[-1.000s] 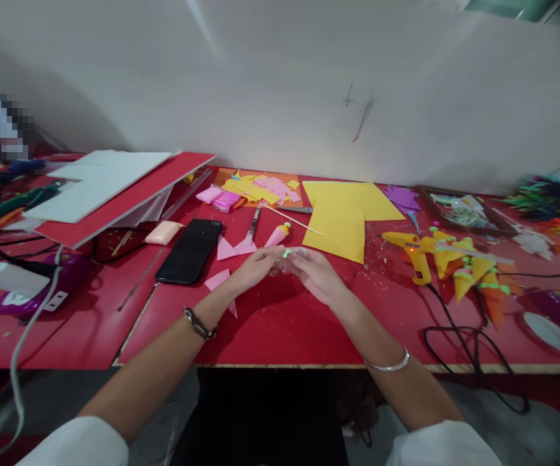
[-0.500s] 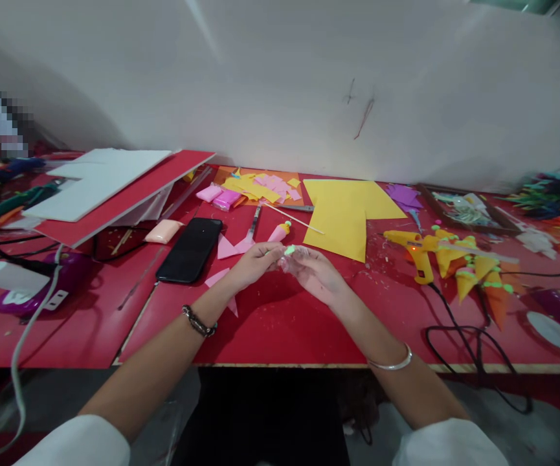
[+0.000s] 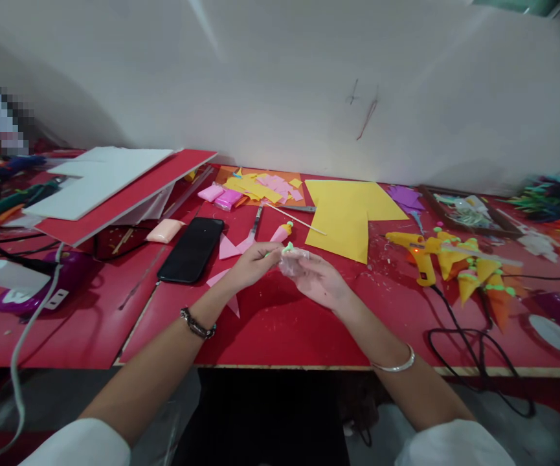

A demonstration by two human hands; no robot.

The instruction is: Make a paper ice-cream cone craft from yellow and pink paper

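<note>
Over the red table, my two hands meet. My right hand is closed on a crinkled clear plastic wrapper. Fingers and thumb of my left hand pinch a bit of light green clay at the wrapper's left end; how much clay the wrapper holds is hidden. Just beyond my fingers lies a small pink cone with a yellow and green top. Pink paper pieces lie beside and under my left wrist.
A black phone lies left, near a peach clay packet. Yellow paper and a thin stick lie ahead. Rightward are a yellow glue gun, its black cord and several small decorated cones. Boards are stacked left.
The plastic wrapper now shows more plainly between my hands, and my right hand has turned slightly around it. The green clay stays at my left fingertips.
</note>
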